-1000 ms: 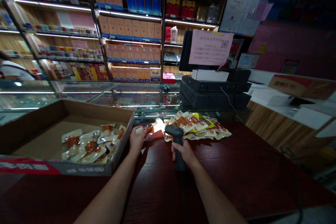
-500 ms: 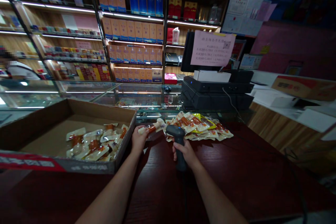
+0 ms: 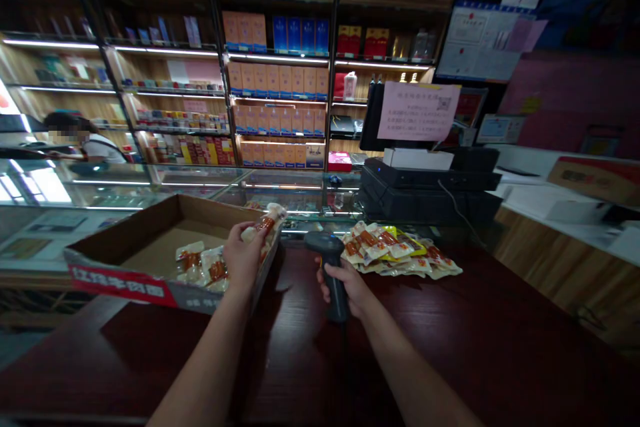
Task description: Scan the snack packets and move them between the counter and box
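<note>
My left hand (image 3: 243, 257) is closed on a small snack packet (image 3: 264, 221), held up over the right edge of a shallow cardboard box (image 3: 120, 277). Several similar packets (image 3: 203, 265) lie inside that box. My right hand (image 3: 345, 281) grips the handle of a dark barcode scanner (image 3: 327, 260), whose head points away from me. A pile of snack packets (image 3: 395, 250) lies on the dark red counter (image 3: 450, 347) just right of the scanner.
A black cash register (image 3: 425, 180) with a pink notice (image 3: 417, 111) stands behind the pile. Glass display cases (image 3: 150, 187) and lit shelves of boxed goods (image 3: 275, 87) fill the back. Another person (image 3: 85, 143) is at far left. A light counter (image 3: 565, 207) runs along the right.
My left hand lifted a packet from the counter and carried it left and up over the box edge. The view shifted so the box appears further right. The scanner hand barely moved.
</note>
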Demonstrator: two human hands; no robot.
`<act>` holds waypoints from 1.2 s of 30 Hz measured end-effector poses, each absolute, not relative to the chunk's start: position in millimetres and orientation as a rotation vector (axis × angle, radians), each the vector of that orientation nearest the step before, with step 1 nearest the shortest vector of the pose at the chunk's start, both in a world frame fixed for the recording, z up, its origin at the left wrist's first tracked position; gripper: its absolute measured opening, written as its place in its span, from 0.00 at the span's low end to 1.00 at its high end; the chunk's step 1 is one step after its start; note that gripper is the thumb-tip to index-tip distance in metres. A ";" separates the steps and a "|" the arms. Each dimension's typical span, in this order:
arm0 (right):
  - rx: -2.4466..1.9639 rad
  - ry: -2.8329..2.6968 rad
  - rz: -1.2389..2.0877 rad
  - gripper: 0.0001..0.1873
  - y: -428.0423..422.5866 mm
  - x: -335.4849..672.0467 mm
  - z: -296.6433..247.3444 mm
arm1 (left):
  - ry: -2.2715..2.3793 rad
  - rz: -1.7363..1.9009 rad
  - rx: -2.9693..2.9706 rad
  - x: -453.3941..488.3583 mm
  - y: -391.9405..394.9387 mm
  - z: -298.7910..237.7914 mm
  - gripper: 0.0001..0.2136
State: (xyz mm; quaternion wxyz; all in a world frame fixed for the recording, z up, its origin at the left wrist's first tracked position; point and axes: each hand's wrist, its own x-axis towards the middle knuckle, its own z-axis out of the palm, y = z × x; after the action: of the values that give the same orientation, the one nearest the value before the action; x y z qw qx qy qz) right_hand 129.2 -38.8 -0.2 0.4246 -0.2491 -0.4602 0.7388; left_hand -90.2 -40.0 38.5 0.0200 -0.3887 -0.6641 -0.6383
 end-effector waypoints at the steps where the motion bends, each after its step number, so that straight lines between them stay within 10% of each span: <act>1: -0.620 -1.173 1.850 0.22 -39.7 121.8 2.6 | -2.099 -1.914 -1.170 -101.0 -45.1 41.9 0.16; 13: -0.677 -1.362 1.829 0.18 -62.0 67.1 10.7 | -2.494 -0.999 -1.324 -172.1 -57.4 36.9 0.14; 21: -0.691 -1.266 1.762 0.19 -54.1 97.9 -2.7 | -2.042 -1.672 -1.617 -111.3 -45.2 21.2 0.10; 28: -0.674 -1.207 1.671 0.19 -27.5 167.5 -20.1 | -2.999 -2.187 -2.253 -9.7 -20.1 -33.5 0.17; 36: -0.588 -0.960 1.565 0.17 -17.5 196.8 -49.3 | -3.297 -2.497 -1.649 55.9 23.4 -63.3 0.15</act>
State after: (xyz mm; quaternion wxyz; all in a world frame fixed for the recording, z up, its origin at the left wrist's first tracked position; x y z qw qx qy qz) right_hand 196.8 -17.5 -49.3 0.5702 -0.2505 -0.4089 0.6670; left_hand 55.9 23.4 -63.3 -0.6094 -0.2936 -0.5870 -0.4447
